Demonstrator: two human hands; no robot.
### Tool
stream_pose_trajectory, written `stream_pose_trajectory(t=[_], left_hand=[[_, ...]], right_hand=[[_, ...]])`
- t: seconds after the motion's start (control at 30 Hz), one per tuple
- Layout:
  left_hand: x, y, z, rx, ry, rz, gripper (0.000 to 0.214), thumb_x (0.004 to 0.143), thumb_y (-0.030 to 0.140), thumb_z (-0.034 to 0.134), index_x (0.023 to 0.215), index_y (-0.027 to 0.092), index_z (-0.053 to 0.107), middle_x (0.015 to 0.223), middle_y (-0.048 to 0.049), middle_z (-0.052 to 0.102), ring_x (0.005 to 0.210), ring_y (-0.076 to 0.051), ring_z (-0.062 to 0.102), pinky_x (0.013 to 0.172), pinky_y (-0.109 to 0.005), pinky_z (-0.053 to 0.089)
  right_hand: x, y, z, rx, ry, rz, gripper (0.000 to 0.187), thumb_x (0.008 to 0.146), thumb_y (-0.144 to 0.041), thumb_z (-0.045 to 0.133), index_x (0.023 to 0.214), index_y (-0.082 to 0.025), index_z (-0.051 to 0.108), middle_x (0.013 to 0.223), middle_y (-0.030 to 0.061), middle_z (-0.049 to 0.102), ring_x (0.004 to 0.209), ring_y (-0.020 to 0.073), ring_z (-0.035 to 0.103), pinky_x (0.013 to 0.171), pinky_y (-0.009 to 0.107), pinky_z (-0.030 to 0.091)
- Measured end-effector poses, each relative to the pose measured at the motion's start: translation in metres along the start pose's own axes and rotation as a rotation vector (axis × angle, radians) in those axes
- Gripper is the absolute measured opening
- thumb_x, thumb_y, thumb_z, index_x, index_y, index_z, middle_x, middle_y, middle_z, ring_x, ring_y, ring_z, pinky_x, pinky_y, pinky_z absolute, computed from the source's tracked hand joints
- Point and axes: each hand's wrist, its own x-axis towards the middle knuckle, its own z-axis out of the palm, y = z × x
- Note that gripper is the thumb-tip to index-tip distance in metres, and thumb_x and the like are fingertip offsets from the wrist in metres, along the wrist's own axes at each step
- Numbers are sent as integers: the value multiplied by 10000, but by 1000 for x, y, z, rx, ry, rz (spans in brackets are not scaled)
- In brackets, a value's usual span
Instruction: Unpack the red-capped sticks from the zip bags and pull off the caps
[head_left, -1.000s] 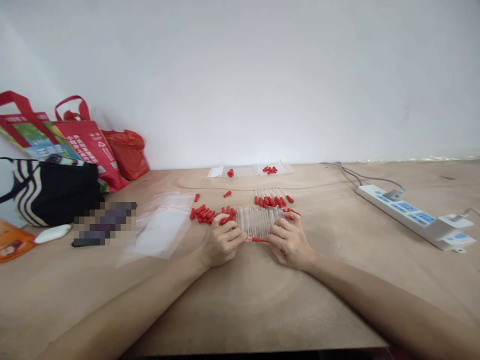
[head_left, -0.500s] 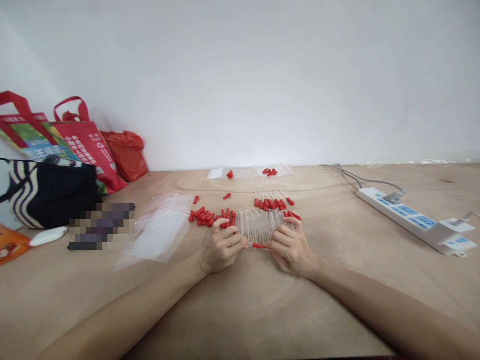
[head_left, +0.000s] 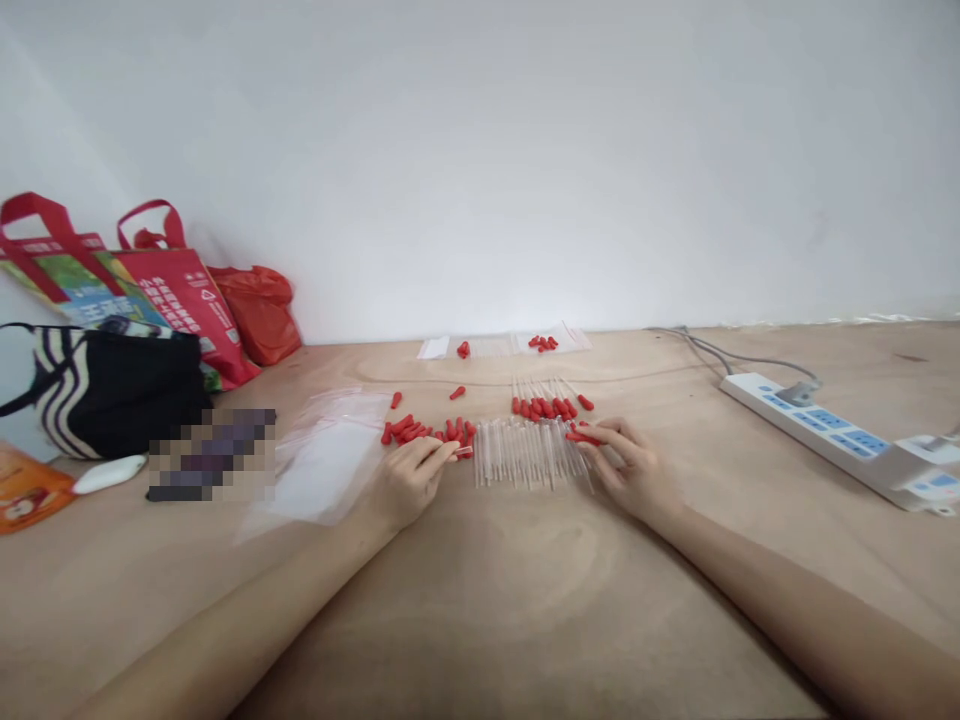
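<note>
My left hand (head_left: 411,480) is closed in a pinch on a small glass dropper (head_left: 463,451), its red end pointing right. It is beside a pile of red rubber bulbs (head_left: 409,430). A row of clear glass tubes (head_left: 517,455) lies side by side between my hands. At the right end of this row, my right hand (head_left: 628,468) has thumb and forefinger around a red rubber bulb (head_left: 582,434); the fingers partly cover it. Behind the row are several droppers with red bulbs (head_left: 551,408), their glass stems pointing away from me.
Clear plastic bags (head_left: 330,450) lie to the left, near a pixelated dark object (head_left: 214,455). Bags (head_left: 184,300) stand at the far left. A white power strip (head_left: 832,430) is on the right. More bulbs (head_left: 543,343) lie on a plastic bag by the wall.
My hands have moved apart from the dropper they both held. The left went left with it; the right moved up and right to the bulbs at the row's end.
</note>
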Motion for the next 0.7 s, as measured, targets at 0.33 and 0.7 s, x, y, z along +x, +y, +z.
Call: stream_pose_trajectory(t=[0.33,0.7], left_hand=[[12,10,16,47,-22,-45,331,817,65,378,1109,138,516,826,-68,574,727,-125,561,684,-238,492],[18,12,29,-77,-28,46,216,824,140,442,1002,124,562,852,-68,662,752,-138,630,708,-245,536]], right_hand=[[9,47,-2,-44,115,470,303,735,-363,488,916,-146,597,804,63,603,622,132,538,587,285,459],[8,47,-7,-130,-116,647,283,647,-471,562,710,-200,616,692,17,638,649,150,563,597,261,402]])
